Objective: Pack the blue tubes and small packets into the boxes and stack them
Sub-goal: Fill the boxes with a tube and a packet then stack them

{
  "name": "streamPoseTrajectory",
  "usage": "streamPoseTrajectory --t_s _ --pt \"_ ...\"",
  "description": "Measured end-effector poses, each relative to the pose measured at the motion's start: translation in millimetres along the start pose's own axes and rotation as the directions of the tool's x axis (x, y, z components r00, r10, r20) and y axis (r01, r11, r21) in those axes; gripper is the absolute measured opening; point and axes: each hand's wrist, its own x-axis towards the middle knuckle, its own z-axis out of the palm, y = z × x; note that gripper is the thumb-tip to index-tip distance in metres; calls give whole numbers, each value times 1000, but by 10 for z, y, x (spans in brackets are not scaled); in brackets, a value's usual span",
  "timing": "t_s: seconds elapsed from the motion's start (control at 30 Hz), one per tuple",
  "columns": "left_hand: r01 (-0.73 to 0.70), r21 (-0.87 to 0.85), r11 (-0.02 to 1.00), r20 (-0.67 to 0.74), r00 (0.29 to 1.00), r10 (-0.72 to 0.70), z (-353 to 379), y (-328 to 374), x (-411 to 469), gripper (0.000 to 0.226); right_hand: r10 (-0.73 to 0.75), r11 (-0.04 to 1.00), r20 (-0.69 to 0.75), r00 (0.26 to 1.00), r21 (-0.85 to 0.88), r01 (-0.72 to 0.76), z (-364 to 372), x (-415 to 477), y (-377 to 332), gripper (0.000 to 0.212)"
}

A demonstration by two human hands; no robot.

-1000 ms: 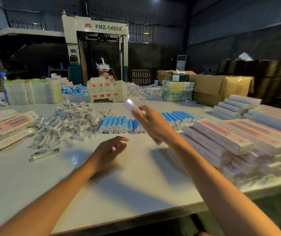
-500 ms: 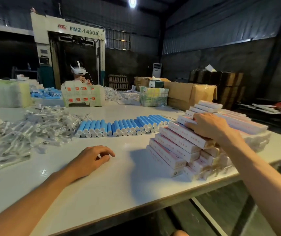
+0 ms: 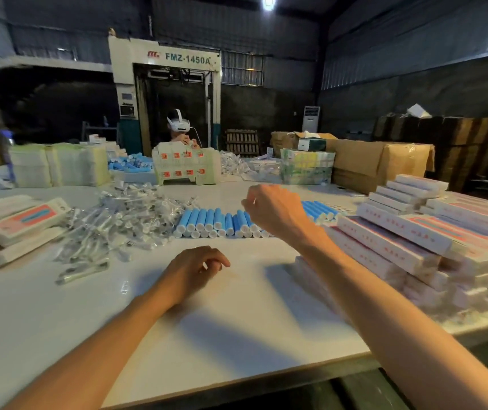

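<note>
Right hand [image 3: 275, 211], seen from the back, is raised over the tubes [image 3: 216, 221] and hides the middle of the row. Its fingers curl away from the camera, so I cannot tell if they pinch anything. The boxes [image 3: 399, 241] stacked right of the tubes are blurred and cut off at the frame edge.

Left hand [image 3: 195, 267] rests on the worktop [image 3: 237, 327] in front of the tubes, fingers loosely curled, holding nothing. The hands are well apart.

Half a second back the right hand lay on the boxes; now it is off them. The left hand is unmoved.

Packets [image 3: 124, 220] are heaped just left of the tubes, with loose boxes [image 3: 27, 217] further left. Behind the tubes are a person [image 3: 179, 125] in a white headset, a machine [image 3: 186, 59] and brown cartons [image 3: 381, 161].
</note>
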Motion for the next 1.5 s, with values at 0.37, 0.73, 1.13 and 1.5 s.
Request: streamPoseTrajectory --t_s 0.37,0.73,1.13,1.5 --pt "510 283 813 -411 830 -378 -298 -120 70 21 182 556 210 961 784 -277 1659 -123 -901 34" --pt "846 506 165 -533 458 -712 -2142 -970 -718 61 42 356 250 967 901 -248 1855 -64 -888 36" --pt "721 654 -229 -649 378 -660 -3209 -1335 -1930 65 6 356 260 965 902 -245 1840 -77 -923 35" --pt "801 538 262 -573 575 -584 -2737 -738 -1189 49 -8 406 251 968 885 -226 1859 -45 -941 36"
